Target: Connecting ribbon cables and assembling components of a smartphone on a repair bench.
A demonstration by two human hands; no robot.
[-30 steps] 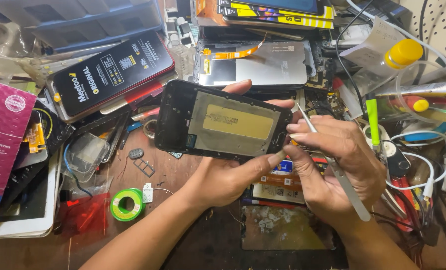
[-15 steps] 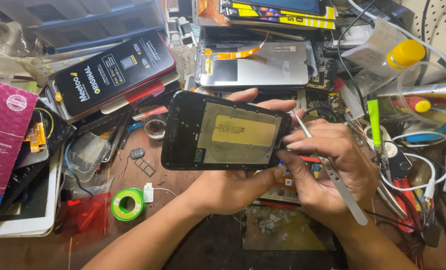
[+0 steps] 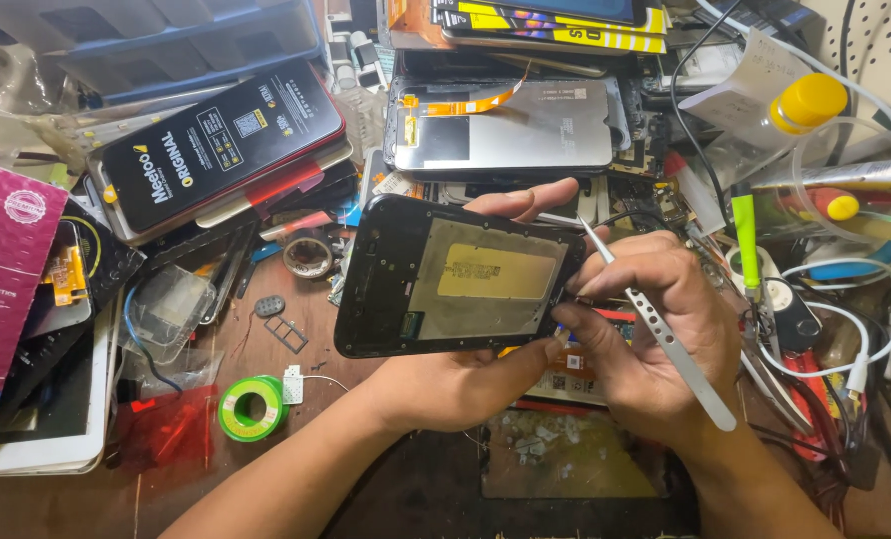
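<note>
My left hand [image 3: 465, 384] grips a black phone frame [image 3: 455, 279] from below, thumb on its lower edge, fingertips showing above its top edge. The frame lies level, showing a grey metal plate with a yellow patch in the middle. My right hand [image 3: 655, 339] holds silver tweezers [image 3: 655, 324], which run slantwise through its fingers. The right fingertips touch the frame's right end.
A grey screen panel [image 3: 525, 130] with an orange flex strip lies behind. A black box [image 3: 216, 150] and a magenta box [image 3: 6, 289] sit left. A green tape roll [image 3: 251, 407], a card tray [image 3: 286, 334], cables [image 3: 845, 359], a yellow-capped bottle [image 3: 805, 105] and tools crowd the bench.
The phone frame has shifted slightly and turned more level in my left hand. My right hand has moved a little lower against the frame's right end, tweezers still in it.
</note>
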